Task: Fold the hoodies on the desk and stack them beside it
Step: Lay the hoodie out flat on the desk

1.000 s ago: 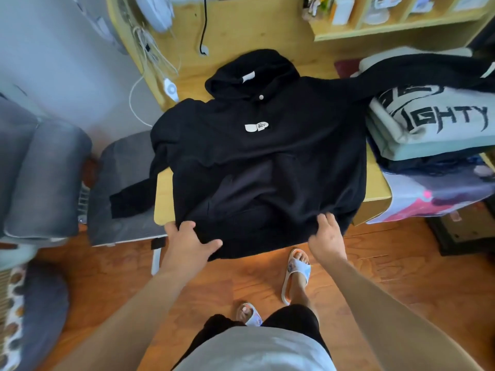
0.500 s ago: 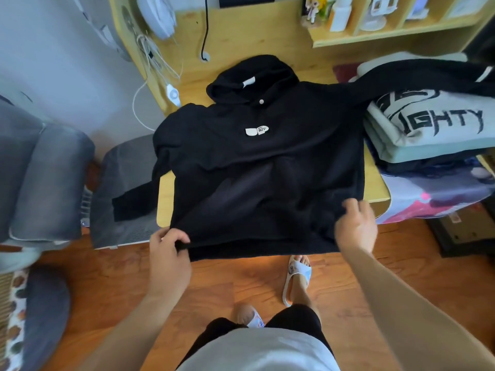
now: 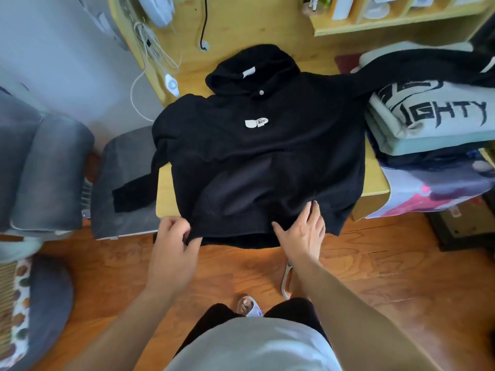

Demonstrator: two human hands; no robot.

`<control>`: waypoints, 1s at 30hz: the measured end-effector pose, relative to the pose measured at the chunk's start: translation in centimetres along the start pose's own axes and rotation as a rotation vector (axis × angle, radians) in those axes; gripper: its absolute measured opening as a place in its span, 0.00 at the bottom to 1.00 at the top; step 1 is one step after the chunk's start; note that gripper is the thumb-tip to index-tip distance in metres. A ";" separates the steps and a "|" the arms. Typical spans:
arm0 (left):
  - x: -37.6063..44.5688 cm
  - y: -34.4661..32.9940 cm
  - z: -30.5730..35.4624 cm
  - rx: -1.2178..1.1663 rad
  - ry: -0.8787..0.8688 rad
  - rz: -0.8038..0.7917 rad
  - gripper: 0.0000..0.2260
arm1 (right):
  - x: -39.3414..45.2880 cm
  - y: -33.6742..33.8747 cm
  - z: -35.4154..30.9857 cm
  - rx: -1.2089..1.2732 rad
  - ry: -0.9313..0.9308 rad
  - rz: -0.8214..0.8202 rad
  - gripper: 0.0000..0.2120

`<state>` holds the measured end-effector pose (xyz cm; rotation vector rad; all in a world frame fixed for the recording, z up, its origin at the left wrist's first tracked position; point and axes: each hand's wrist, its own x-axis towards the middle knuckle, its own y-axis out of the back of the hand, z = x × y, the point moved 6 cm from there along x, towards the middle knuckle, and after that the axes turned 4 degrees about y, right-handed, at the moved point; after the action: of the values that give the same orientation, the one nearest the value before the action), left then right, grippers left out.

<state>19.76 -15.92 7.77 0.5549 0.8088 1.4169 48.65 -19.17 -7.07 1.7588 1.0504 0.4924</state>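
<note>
A black hoodie (image 3: 267, 156) with a small white chest logo lies face up on the wooden desk (image 3: 164, 194), hood at the far side. Its left sleeve hangs off the desk onto a grey chair, and its right sleeve stretches across a stack of clothes. My left hand (image 3: 174, 242) pinches the hem at the near left corner. My right hand (image 3: 302, 231) rests flat on the hem near the middle, fingers straight.
A stack of folded hoodies (image 3: 434, 124), the top one pale green with black lettering, sits at the right of the desk. A grey chair (image 3: 123, 183) stands left of the desk. Cables (image 3: 150, 49) hang at the far left. Shelves (image 3: 401, 12) line the back.
My right hand has moved left from the hem's right corner to its middle and flattened there. My left hand has stayed on the left corner of the hem.
</note>
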 end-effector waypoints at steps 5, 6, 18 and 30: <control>-0.5 0.3 -0.2 -0.356 0.181 0.030 0.10 | -1.5 -0.3 0.0 -0.048 0.263 -0.108 0.53; -0.6 0.5 0.0 -0.403 0.200 0.036 0.11 | -1.8 0.1 0.4 -0.060 0.276 -0.082 0.52; -1.5 1.5 0.1 0.112 -0.024 0.070 0.18 | 2.6 8.9 2.2 -0.012 0.216 0.273 0.22; -2.5 -4.6 -6.2 0.687 -0.081 -0.409 0.16 | 0.5 14.7 11.2 -0.522 0.529 -0.051 0.16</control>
<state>18.02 -19.65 0.83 0.8985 1.2685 0.7163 63.32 -26.77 1.25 1.1561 1.1838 1.1297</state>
